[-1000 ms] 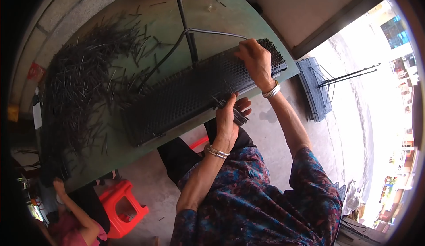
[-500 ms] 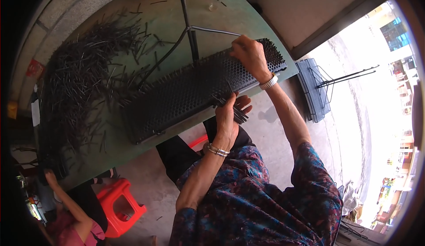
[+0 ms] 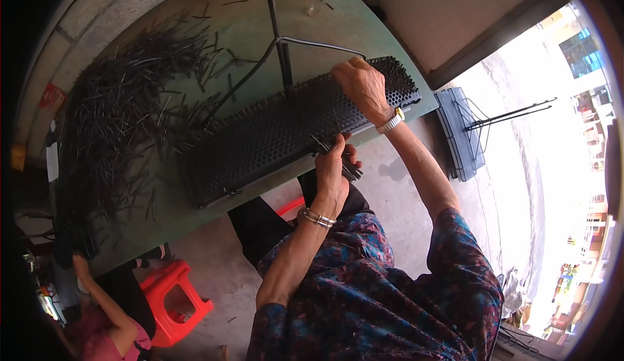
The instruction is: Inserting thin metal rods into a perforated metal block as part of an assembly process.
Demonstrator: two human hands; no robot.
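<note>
A long black perforated panel (image 3: 260,150) lies along the near edge of the green table, its far side bristling with thin dark strips. In front of its near edge, my left hand (image 3: 333,169) is closed round a bundle of short black strips (image 3: 351,170). Bent over the panel's right part is my right hand (image 3: 364,88), with fingers pinched together at the holes; whatever they hold is too small to make out. A black metal rod stand (image 3: 278,38) rises from behind the panel, its branches spreading to both sides.
A large heap of loose black strips (image 3: 117,114) covers the left of the green table (image 3: 338,16). Below left stand a red plastic stool (image 3: 170,302) and another person (image 3: 114,325) with an arm at the table. A similar rack (image 3: 460,133) rests on the floor at right.
My right hand has shifted slightly left and down over the panel, and its wrist has turned. The left hand's fingers have curled in closer round the strips.
</note>
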